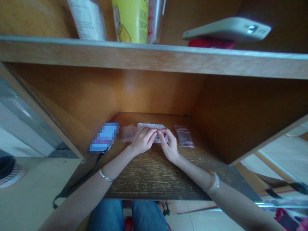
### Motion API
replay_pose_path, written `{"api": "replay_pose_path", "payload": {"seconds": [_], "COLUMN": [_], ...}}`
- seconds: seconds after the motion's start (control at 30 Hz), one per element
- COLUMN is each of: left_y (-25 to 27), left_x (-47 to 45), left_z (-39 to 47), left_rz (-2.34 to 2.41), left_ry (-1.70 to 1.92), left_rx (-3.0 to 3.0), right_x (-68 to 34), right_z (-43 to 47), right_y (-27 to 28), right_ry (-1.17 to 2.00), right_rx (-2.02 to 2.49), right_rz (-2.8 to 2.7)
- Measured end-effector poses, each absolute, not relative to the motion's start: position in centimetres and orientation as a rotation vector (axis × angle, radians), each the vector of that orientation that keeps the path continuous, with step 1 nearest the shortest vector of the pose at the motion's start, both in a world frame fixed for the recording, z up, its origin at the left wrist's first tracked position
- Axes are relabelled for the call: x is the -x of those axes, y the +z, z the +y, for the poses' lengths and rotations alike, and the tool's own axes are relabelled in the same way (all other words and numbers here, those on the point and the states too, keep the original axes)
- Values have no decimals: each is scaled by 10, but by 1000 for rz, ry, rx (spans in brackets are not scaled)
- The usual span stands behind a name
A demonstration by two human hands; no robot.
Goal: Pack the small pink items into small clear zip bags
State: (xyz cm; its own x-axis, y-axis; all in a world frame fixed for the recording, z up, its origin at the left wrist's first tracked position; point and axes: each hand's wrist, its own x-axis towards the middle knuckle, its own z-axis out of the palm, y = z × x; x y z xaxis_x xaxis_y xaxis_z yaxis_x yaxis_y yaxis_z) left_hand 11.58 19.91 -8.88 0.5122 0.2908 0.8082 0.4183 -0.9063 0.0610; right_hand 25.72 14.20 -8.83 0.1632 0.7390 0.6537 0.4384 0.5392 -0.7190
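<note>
i am pinching the small packet point(152, 131) with my left hand point(142, 140) and right hand point(170, 145), its top still unopened, two clear bags point(184, 136) waiting beside it.

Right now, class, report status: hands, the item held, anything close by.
Left hand and right hand both pinching small clear packet on desk. Zip bag lies right, apart. Pinkish bag left.
</note>
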Motion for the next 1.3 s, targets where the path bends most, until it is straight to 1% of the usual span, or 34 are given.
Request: {"api": "replay_pose_path", "payload": {"seconds": [0.3, 0.77, 1.3], "left_y": [-89, -90, -90], "left_x": [-114, -117, -116], "left_z": [198, 198, 200], "left_rz": [-657, -693, -696], "left_ry": [-1397, -1449, -1416], "left_rx": [2666, 2622, 2556], "right_x": [-254, -255, -255], "right_z": [138, 136, 139], "right_y": [-86, -89, -90], "right_ry": [354, 355, 435], "right_rx": [1037, 1039, 1064], "right_rz": [-1450, -1432, -1476]}}
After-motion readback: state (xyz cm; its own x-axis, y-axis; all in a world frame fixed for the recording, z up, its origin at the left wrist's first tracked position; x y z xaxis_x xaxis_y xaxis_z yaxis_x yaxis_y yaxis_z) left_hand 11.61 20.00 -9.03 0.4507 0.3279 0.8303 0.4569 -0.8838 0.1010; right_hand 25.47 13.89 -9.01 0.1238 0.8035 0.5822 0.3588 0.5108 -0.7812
